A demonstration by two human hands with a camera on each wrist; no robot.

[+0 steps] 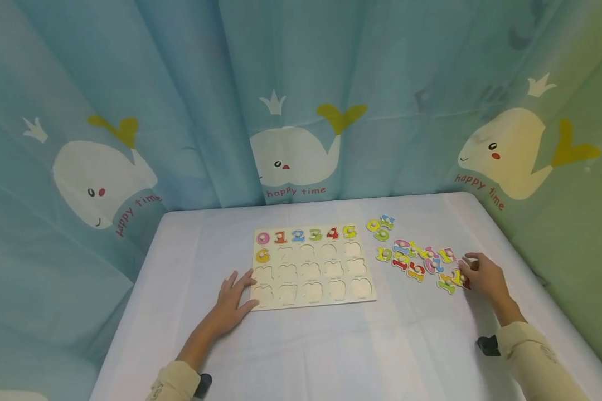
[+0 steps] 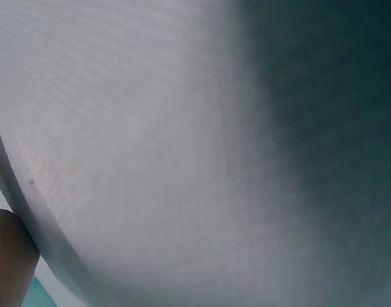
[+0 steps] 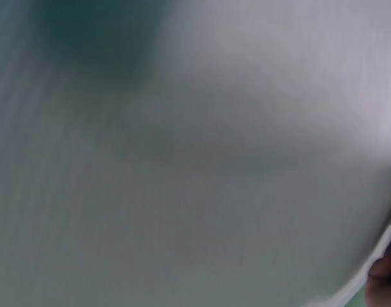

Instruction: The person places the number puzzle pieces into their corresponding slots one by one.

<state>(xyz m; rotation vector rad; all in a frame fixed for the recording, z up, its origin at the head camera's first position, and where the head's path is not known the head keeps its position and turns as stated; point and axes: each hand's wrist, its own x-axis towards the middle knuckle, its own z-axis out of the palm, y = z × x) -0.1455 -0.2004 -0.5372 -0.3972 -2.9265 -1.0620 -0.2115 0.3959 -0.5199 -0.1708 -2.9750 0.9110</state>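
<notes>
"What's the setting?"

"A blue-green curtain (image 1: 190, 111) with whales hangs across the upper half of the head view, and a white-covered bench (image 1: 331, 351) fills the lower half. The puzzle board (image 1: 299, 289) lies flat in the middle, its top row holding 0 to 5 and the 6 (image 1: 263, 255) starting the second row."

"And the loose ones?"

"The number pieces (image 1: 416, 271) lie scattered right of centre, several overlapping. A small group sits above the rest, off the board's upper right corner."

"What are the hands doing?"

"The left hand (image 1: 231, 301) is spread, fingertips touching the board's left edge. The right hand (image 1: 486, 275) is at the right end of the scatter, fingers bent beside a pink piece (image 1: 460, 264). Whether they pinch it I can't make out; the right wrist view catches just a bit of hand at its lower right edge."

"How would you do this part well?"

"I'd keep that left hand steady so the board can't slide. With the right, take one piece by its knob and lift straight up, so the overlapping neighbours aren't dragged along. Going by the order, 7 looks due, in the hollow (image 1: 285, 254) just right of the 6. Turn it upright first, then lower it flat; don't force a corner."
</notes>
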